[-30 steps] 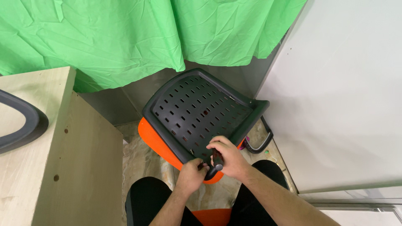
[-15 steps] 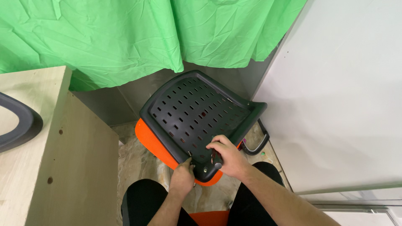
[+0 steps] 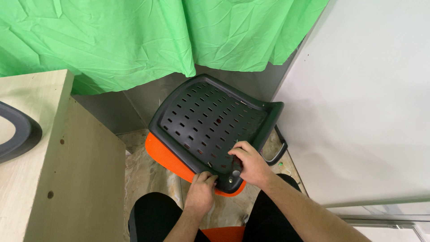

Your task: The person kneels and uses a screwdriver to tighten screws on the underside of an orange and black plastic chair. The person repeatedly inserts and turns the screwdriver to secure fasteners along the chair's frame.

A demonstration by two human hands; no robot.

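Note:
A black perforated plastic chair shell [image 3: 210, 121] with an orange mesh cushion [image 3: 166, 157] under it lies tilted on the floor in front of my knees. My left hand [image 3: 201, 190] grips the shell's near edge from below. My right hand [image 3: 248, 163] rests on top of the same near corner, fingers curled around a small dark tool or knob [image 3: 236, 170] pressed against the shell; what it is exactly is hidden by the fingers.
A pale wooden cabinet [image 3: 58, 179] stands at the left with a dark curved part [image 3: 20, 132] on top. Green cloth [image 3: 148, 40] hangs behind. A white panel [image 3: 371, 103] stands at the right. A black armrest loop [image 3: 277, 150] sticks out beside the shell.
My left hand has slid from beside my right hand down to the shell's lower edge. My right hand stays on the near corner. The view has shifted slightly.

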